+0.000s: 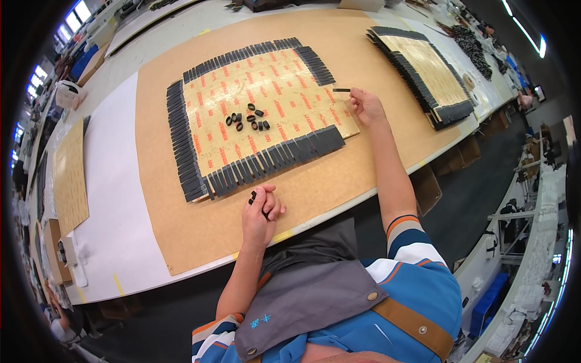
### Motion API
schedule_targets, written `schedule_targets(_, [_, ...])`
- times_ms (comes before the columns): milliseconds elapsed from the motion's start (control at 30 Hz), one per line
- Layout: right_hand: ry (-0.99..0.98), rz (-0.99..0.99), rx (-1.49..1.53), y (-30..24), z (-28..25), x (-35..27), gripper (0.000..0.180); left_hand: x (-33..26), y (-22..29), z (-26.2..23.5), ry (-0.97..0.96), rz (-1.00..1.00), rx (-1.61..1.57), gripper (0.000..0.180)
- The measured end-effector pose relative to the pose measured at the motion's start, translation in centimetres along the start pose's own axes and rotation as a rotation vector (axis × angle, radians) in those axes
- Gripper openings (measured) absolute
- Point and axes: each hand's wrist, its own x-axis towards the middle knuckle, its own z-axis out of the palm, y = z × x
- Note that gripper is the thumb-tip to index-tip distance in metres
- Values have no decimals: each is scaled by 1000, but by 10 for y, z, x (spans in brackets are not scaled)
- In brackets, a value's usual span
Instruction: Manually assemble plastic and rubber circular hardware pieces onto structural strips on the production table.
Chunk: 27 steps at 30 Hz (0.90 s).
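- Right hand first: I have thumb and fingers pinched closed on the right end of one slim black strip.
- That strip lies directly left of the grip, at the right edge of the printed board; its long axis runs left to right, its free end pointing left, in over the board.
- And here's the relation that counts: the free end sits just beside the near end of the far-right strip row, where the bare stretch of edge begins. Whether it touches the board, I can't tell from up here.
- The right hand is plainly the nearer one; my left hand is well apart, off the board's near edge, above the brown sheet.
- Left hand's fingers are curled closed around small black pieces; I can't count them.
- Between the hands, a cluster of black rolls lies mid-board.
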Motion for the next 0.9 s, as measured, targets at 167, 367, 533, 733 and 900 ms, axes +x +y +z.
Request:
schedule_targets(167, [40,-76,-36,-9,15,18,12,0,0,-3,6,-5,-11,28])
schedule_targets(367, [307,-116,-707,-11,49,46,20,-1,-1,-2,6,2,-12,28])
schedule_targets(533, [313,52,-872,-30,71,50,21,-4,0,-3,14,2,-16,27])
schedule_targets(733, [260,86,-584,-24,57,68,13,-2,0,-3,11,-4,-16,27])
schedule_targets(900, [193,144,-239,-20,50,61,10,-3,2,-6,8,9,-7,28])
